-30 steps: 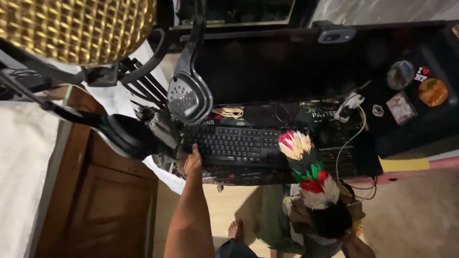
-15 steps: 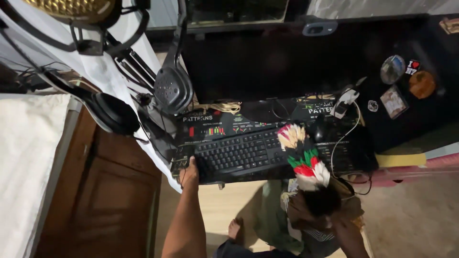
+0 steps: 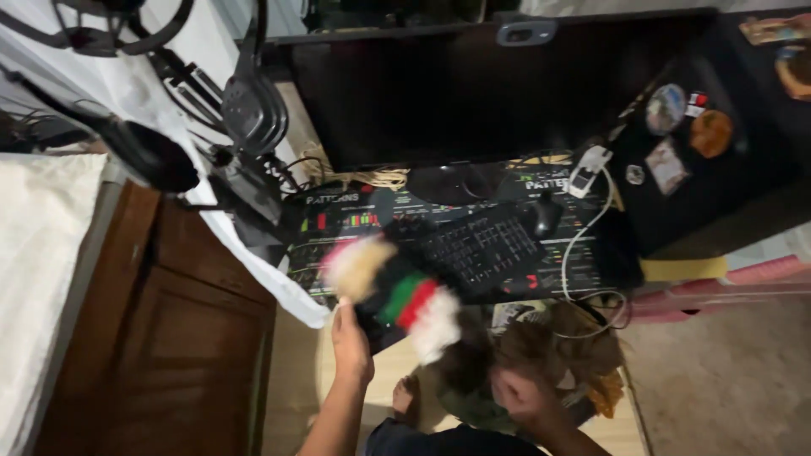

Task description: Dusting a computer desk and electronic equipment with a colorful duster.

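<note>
My left hand (image 3: 351,338) is clamped on the near-left corner of the black keyboard (image 3: 477,249), which sits skewed on the desk mat (image 3: 338,221) w/ its left end pulled out past the front edge. My right hand (image 3: 517,397) is fisted round the handle of a feather duster (image 3: 393,291); its cream, green, red & white head is blurred, lying across the keyboard's left end & the mat.

Surface: dark desk, printed mat w/ small coloured charts running under the keyboard. Black mouse (image 3: 541,215) just beside the keyboard's far-right corner. Big dark monitor (image 3: 473,84) at the back w/ a webcam (image 3: 526,32) on its top edge. White cable (image 3: 583,245) loops down the right side from a small white adapter (image 3: 585,169). Right of that a black panel w/ stickers (image 3: 676,135).

Room: headset (image 3: 252,105) hangs off an arm at left over a white cloth (image 3: 228,245); brown wooden cabinet (image 3: 177,338) below; pale floor (image 3: 726,380); my bare foot (image 3: 405,397) down there.
</note>
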